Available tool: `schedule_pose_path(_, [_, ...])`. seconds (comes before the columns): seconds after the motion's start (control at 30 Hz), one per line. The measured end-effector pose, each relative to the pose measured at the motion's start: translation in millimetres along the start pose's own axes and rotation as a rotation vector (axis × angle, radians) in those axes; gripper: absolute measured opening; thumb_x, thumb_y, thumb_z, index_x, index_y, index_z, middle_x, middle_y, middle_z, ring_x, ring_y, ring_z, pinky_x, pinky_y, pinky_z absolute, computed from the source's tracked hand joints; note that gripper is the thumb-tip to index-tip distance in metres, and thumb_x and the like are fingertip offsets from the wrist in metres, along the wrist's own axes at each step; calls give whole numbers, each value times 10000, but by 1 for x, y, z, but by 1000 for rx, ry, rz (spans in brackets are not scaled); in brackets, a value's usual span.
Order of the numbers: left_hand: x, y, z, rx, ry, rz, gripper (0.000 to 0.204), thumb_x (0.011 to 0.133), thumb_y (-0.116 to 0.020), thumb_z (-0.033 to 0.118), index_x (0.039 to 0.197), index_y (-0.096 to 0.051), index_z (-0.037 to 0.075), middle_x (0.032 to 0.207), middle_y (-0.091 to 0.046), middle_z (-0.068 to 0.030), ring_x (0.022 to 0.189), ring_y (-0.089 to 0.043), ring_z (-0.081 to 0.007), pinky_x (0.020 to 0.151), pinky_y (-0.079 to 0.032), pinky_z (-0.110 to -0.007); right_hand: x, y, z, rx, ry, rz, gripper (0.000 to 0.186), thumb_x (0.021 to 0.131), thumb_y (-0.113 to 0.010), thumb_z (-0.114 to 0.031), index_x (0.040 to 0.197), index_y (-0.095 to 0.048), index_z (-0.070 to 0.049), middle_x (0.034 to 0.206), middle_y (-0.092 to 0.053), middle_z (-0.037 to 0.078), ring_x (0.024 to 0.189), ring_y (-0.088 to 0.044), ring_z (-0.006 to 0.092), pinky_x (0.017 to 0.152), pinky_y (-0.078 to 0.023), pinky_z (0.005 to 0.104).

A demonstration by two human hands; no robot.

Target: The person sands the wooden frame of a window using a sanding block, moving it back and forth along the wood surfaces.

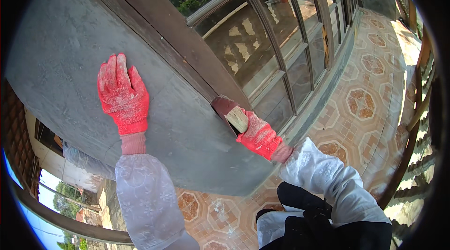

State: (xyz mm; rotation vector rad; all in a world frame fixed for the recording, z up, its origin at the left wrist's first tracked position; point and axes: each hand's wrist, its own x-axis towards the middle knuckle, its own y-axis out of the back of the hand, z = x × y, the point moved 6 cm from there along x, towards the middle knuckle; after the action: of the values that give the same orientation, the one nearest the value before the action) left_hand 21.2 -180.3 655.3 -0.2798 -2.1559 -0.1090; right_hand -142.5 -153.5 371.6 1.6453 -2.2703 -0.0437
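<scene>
Left hand [123, 94], red-gloved, laid flat against the grey wall [180, 126], fingers stretched out, holding nothing; over on the other side, the right hand [259, 135], red-gloved too, is curled round the pale handle [237, 119] of a flat reddish-brown tool [224, 105], and that tool sits right at the wall's edge, beside the brown window frame [199, 60], patterned floor tiles [361, 102] below

Two hands: one left hand [123, 91], one right hand [259, 136]. Two red gloves [126, 104], one on each. Two white sleeves [146, 189]. One pale-handled tool [237, 119]. One broad grey wall [61, 62]. One tiled floor [323, 126], bearing at least five orange-centred octagons [361, 103]. Window panes [236, 39] number more than four.
</scene>
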Motion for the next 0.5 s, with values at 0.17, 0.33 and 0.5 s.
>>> schedule_pose_path(0.17, [0, 7, -13, -85, 34, -25, 386, 890, -647, 171, 1261, -596, 77, 1302, -578, -107, 1201, -532, -317, 1046, -416, -439, -3, 25, -75, -127, 238, 42, 834, 748, -801, -209, 1461, -379, -110, 1231, -597, 184, 1152, -576, 373, 961, -474, 404])
schedule_pose_path(0.33, [17, 121, -4, -266, 639, 320, 418, 952, -627, 225, 1319, -547, 42, 1307, -558, -136, 1224, -512, -240, 1046, -408, -381, -15, 10, -19, -13, 149, 48, 838, 739, -791, -171, 1452, -358, -96, 1268, -578, 197, 1225, -528, 384, 1020, -440, 416])
schedule_pose_path(0.5, [16, 272, -33, -542, 738, 656, 421, 953, -623, 200, 1326, -526, 30, 1287, -549, -116, 1189, -529, -237, 1044, -405, -370, -9, 15, 17, -54, 39, 21, 787, 755, -764, -247, 1429, -385, -100, 1275, -583, 215, 1200, -552, 389, 996, -459, 425])
